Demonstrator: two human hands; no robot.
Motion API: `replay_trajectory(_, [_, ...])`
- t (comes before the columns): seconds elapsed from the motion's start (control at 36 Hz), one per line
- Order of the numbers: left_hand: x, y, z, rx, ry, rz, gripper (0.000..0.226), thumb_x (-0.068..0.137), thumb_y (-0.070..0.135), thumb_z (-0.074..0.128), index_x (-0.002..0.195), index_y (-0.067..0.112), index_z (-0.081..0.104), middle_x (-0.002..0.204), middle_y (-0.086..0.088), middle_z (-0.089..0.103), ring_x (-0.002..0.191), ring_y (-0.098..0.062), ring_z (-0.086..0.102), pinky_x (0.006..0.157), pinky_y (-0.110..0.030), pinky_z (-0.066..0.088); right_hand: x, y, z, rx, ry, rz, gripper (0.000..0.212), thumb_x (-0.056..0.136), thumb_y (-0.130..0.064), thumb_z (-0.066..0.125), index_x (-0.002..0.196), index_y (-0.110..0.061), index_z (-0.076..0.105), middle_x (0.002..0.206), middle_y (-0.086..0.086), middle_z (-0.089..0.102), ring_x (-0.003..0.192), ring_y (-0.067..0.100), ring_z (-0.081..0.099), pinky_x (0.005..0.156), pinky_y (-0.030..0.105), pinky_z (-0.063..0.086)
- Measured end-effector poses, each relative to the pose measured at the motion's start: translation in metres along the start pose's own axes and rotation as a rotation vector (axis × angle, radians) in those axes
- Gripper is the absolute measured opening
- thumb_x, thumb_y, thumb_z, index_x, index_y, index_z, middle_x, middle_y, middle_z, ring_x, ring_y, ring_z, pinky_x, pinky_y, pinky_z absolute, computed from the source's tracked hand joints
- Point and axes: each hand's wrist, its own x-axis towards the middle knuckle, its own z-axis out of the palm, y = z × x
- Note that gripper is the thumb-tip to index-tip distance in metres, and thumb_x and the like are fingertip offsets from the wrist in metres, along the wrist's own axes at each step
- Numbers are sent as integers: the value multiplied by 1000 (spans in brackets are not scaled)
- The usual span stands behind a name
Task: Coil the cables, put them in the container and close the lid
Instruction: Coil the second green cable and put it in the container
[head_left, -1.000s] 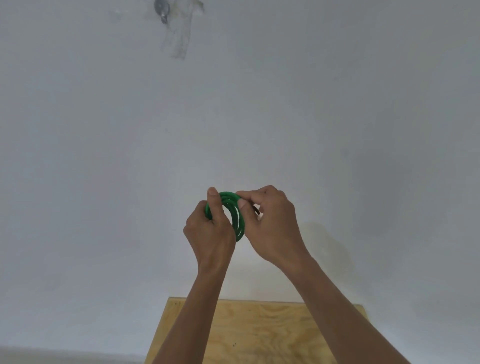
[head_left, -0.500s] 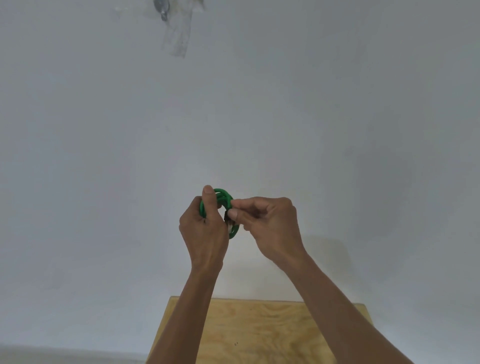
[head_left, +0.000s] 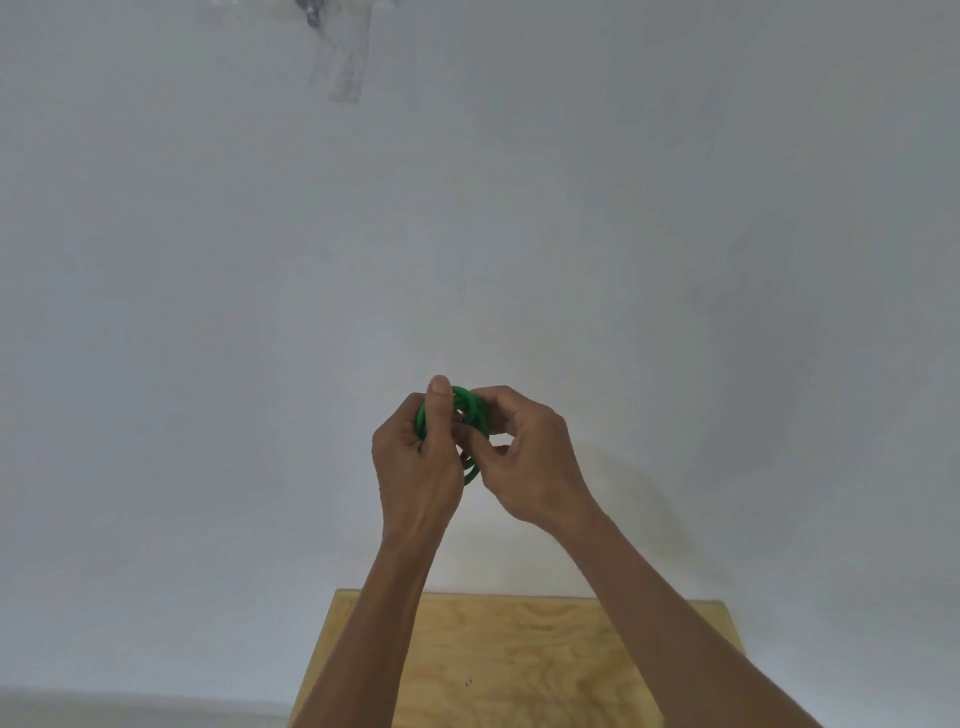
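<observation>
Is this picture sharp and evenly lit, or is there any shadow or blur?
Head view: soft, even light, no glare; a faint shadow on the wall right of the hands; the green cable is reasonably sharp; the wall darkens toward the corners.

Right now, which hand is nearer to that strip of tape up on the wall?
Left. The left hand is below the tape and only slightly to its right, thumb raised. The right hand sits further right. Both grip the green cable.
</observation>
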Motion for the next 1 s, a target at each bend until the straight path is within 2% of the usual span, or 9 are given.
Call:
replay_trajectory(0.11, [-2, 1, 3, -15, 12, -29, 54, 103, 37, 51, 73, -8, 58, 52, -1, 38, 47, -7, 37, 44, -18, 36, -2, 1, 9, -50, 133, -44, 16, 87, -19, 75, 100, -25, 71, 87, -20, 68, 81, 9, 68, 64, 36, 61])
replay_trajectory(0.22, [-4, -3, 7, -20, 42, -103, 53, 100, 41, 56, 75, -5, 64, 52, -6, 42, 48, -13, 39, 47, -29, 40, -5, 4, 19, -107, 248, -18, 33, 82, -17, 77, 110, -28, 64, 96, -11, 67, 75, 5, 61, 66, 22, 55])
replay_trajectory(0.33, [-3, -5, 5, -66, 69, -177, 51, 98, 41, 59, 75, -5, 64, 61, -24, 43, 53, -21, 43, 51, -36, 45, -9, 8, 22, -227, 271, -76, 35, 81, -22, 75, 108, -36, 58, 99, -17, 69, 82, 8, 66, 71, 38, 57])
replay_trajectory(0.47, [1, -3, -5, -152, 78, -242, 49, 97, 33, 63, 74, -10, 60, 59, -15, 42, 52, -26, 40, 45, -31, 39, -13, 8, 18, -198, 229, -276, 21, 90, -22, 68, 110, -28, 65, 98, -15, 72, 81, 6, 67, 59, 32, 57])
replay_trajectory(0.64, [-1, -3, -7, -181, 81, -308, 45, 90, 31, 70, 75, -10, 62, 61, -15, 35, 53, -27, 35, 44, -30, 35, -11, 7, 22, -189, 183, -155, 27, 84, -19, 71, 101, -34, 57, 93, -14, 69, 76, 11, 64, 66, 40, 57])
replay_trajectory(0.78, [-6, -6, -5, -210, 34, -321, 53, 82, 31, 81, 72, -14, 57, 54, -10, 34, 49, -24, 33, 46, -32, 37, -9, 5, 25, -330, 188, -97, 29, 80, -15, 70, 97, -32, 53, 89, -14, 60, 73, 11, 57, 60, 38, 53])
replay_trajectory(0.83, [-7, -9, -4, -200, 0, -315, 46, 82, 27, 81, 69, -11, 57, 56, -13, 37, 49, -26, 34, 46, -35, 37, -10, 7, 25, -358, 203, -79, 33, 79, -13, 70, 95, -32, 50, 87, -15, 57, 74, 11, 54, 59, 36, 52])
replay_trajectory(0.89, [-8, -13, -5, -201, -33, -322, 36, 84, 22, 79, 65, -3, 62, 52, -7, 42, 46, -23, 37, 45, -33, 36, -10, 7, 24, -369, 196, -47, 36, 77, -11, 71, 96, -34, 50, 88, -15, 55, 75, 10, 54, 59, 36, 51])
replay_trajectory(1.0, [-8, -20, -9, -216, -60, -329, 20, 85, 17, 78, 76, 1, 70, 55, -5, 53, 46, -17, 42, 42, -26, 37, -14, 4, 16, -366, 130, -41, 33, 78, -15, 73, 97, -36, 55, 95, -16, 59, 76, 6, 57, 62, 34, 52])
